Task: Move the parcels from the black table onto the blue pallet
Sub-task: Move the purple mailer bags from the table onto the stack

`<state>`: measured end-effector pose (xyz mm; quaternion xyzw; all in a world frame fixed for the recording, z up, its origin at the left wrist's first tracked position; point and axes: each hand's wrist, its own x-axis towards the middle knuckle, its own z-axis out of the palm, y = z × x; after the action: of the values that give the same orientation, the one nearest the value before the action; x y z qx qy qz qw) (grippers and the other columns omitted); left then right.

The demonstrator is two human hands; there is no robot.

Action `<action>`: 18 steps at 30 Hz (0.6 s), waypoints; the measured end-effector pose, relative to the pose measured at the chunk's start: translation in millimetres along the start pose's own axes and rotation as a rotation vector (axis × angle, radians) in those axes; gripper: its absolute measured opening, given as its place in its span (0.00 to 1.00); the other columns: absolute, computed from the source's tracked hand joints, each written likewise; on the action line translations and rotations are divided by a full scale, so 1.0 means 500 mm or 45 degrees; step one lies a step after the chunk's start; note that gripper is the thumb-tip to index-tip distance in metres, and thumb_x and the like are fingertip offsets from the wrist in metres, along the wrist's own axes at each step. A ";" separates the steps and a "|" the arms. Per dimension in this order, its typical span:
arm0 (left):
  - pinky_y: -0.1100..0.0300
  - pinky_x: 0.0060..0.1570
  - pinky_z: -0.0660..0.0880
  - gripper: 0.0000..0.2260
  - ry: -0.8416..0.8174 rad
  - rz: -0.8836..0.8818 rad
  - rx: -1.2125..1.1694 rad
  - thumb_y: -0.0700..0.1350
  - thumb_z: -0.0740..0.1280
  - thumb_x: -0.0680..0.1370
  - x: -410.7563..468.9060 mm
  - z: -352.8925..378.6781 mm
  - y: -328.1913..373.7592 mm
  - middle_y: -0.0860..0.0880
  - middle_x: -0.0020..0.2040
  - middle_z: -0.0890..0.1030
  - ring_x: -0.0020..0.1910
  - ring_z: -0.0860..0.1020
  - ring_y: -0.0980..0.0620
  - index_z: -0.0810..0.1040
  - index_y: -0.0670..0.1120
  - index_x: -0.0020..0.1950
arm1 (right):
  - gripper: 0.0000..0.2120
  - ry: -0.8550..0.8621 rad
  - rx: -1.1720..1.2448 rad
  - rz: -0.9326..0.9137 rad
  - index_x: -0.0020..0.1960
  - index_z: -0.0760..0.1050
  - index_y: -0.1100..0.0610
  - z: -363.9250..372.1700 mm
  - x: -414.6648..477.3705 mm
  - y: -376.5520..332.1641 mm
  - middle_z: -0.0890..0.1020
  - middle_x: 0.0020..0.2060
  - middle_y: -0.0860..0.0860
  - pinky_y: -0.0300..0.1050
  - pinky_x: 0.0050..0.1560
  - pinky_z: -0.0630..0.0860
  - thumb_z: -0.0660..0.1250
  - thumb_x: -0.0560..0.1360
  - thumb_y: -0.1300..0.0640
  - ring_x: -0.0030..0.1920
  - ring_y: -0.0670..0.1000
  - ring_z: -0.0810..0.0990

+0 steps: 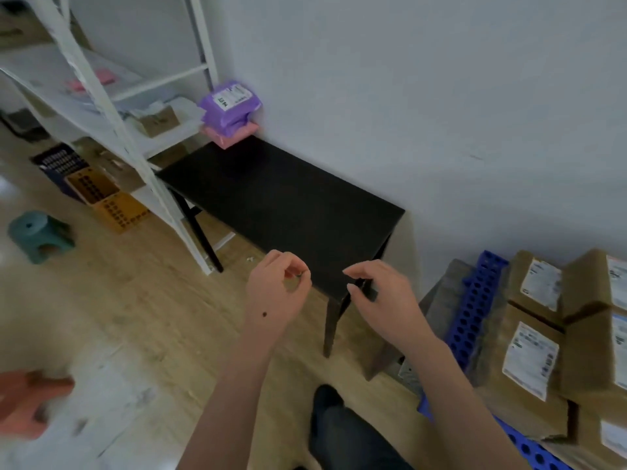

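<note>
The black table (278, 201) stands against the wall. On its far corner lies a purple parcel (231, 103) with a white label, stacked on a pink parcel (230, 135). The blue pallet (475, 307) lies on the floor at the right and carries several brown cardboard parcels (529, 364) with white labels. My left hand (276, 291) hovers over the floor just off the table's near corner, fingers loosely curled, holding nothing. My right hand (381, 295) hovers above the near corner, fingers relaxed and empty.
A white metal shelf unit (112, 106) with boxes stands left of the table. Perforated crates (101, 195), a teal stool (39, 235) and a red-brown stool (27, 401) sit on the wooden floor. My dark-trousered leg (342, 432) shows at the bottom.
</note>
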<state>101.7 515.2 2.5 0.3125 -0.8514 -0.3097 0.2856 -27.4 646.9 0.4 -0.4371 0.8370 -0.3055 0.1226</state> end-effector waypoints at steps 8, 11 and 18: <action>0.72 0.39 0.70 0.03 0.063 -0.037 0.019 0.41 0.71 0.73 0.149 0.000 -0.089 0.54 0.40 0.76 0.39 0.74 0.60 0.79 0.47 0.42 | 0.12 -0.072 -0.001 -0.075 0.58 0.76 0.44 0.070 0.202 -0.033 0.75 0.50 0.37 0.26 0.48 0.67 0.69 0.76 0.55 0.49 0.32 0.73; 0.71 0.39 0.70 0.05 0.055 -0.039 0.057 0.42 0.70 0.74 0.239 0.002 -0.127 0.55 0.41 0.75 0.39 0.74 0.61 0.76 0.51 0.42 | 0.13 -0.080 0.005 -0.115 0.57 0.76 0.43 0.088 0.296 -0.039 0.75 0.49 0.36 0.26 0.47 0.67 0.69 0.75 0.55 0.48 0.31 0.73; 0.71 0.41 0.69 0.07 0.021 -0.050 0.192 0.44 0.70 0.73 0.463 -0.005 -0.186 0.59 0.41 0.74 0.40 0.74 0.63 0.74 0.55 0.43 | 0.14 -0.123 0.121 -0.113 0.57 0.74 0.41 0.099 0.515 -0.049 0.75 0.50 0.36 0.24 0.47 0.66 0.69 0.75 0.55 0.51 0.31 0.73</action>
<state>-12.0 293.3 6.2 0.3523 -0.8636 -0.2477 0.2624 -139.3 408.8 -7.5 -0.4816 0.7945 -0.3287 0.1698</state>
